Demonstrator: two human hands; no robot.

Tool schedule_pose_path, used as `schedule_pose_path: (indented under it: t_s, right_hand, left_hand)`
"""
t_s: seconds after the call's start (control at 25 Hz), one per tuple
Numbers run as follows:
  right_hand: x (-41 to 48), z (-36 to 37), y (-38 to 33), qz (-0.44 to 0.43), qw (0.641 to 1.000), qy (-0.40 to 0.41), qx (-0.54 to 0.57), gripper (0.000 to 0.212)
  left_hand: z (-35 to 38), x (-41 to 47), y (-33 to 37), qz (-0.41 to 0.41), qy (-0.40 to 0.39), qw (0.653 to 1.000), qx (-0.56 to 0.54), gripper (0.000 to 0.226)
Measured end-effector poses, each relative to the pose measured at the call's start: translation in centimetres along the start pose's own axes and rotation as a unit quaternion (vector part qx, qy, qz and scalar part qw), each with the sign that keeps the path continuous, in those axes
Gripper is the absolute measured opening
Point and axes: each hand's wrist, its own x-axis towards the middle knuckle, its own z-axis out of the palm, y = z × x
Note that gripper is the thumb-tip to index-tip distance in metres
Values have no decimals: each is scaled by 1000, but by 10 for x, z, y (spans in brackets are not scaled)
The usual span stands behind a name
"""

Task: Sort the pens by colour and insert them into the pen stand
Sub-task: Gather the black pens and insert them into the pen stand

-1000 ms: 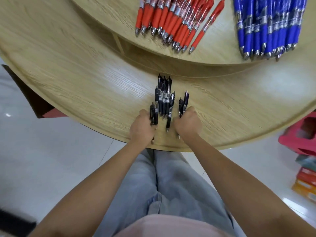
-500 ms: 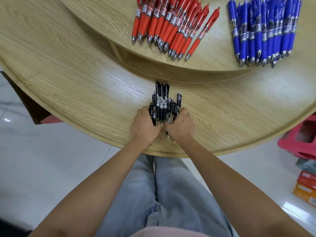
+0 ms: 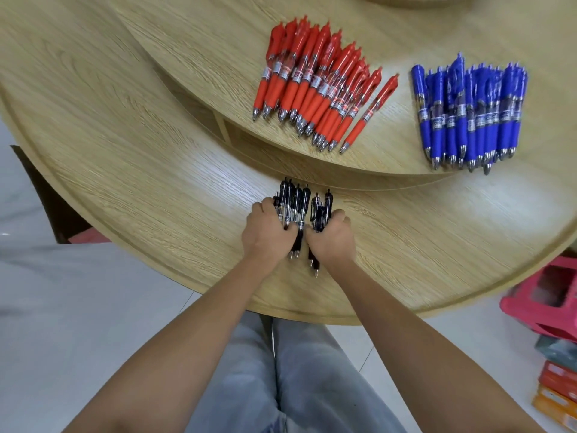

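Change since one second ago: the black pens (image 3: 296, 204), then lying in loose groups with gaps between them, are now drawn into one tight bundle; both hands have closed in from either side.

Black pens: one bundle on the lower tier of the table (image 3: 156, 189), near its front edge. The clicker ends point away from the person and the tips towards the person. A few tips stick out below the hands.

Left hand (image 3: 265, 235): fingers curled round the left side of the bundle, gripping it.

Right hand (image 3: 332, 239): fingers curled round the right side of the bundle, gripping it. The two hands nearly meet over the pens.

Red pens (image 3: 318, 85): a fanned heap on the raised upper tier (image 3: 203, 51), well apart from the bundle, tips towards the person.

Blue pens (image 3: 471, 117): a second heap on the same tier, to the right of the red one and apart from it, tips towards the person.

Surroundings: pale jeans (image 3: 296, 376) under the forearms; a pink crate (image 3: 549, 295) on the floor at the right, with stacked boxes (image 3: 559, 389) nearer the person.
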Motion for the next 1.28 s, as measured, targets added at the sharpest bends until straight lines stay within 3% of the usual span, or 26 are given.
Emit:
schedule_pose_path:
  t_s: [0.28,0.52,0.8,1.08,1.28]
  right_hand:
    - [5,8,-7,-24,999,18,-43,69]
    - [5,10,-8,-4,996,17,-87,71]
    - [2,23,-14,23,993,18,-118,87]
    - [2,26,-20,39,992,7,-120,74]
    - [4,27,-11,-16,981,37,-192,43]
  left_hand:
    - [5,6,12,-29,7,999,39,55]
    - [-1,16,19,-77,-21,995,64,71]
    - [9,11,1,-71,40,988,131,58]
    - [21,6,-13,-4,79,988,130,32]
    - [3,8,-27,16,43,999,-4,20]
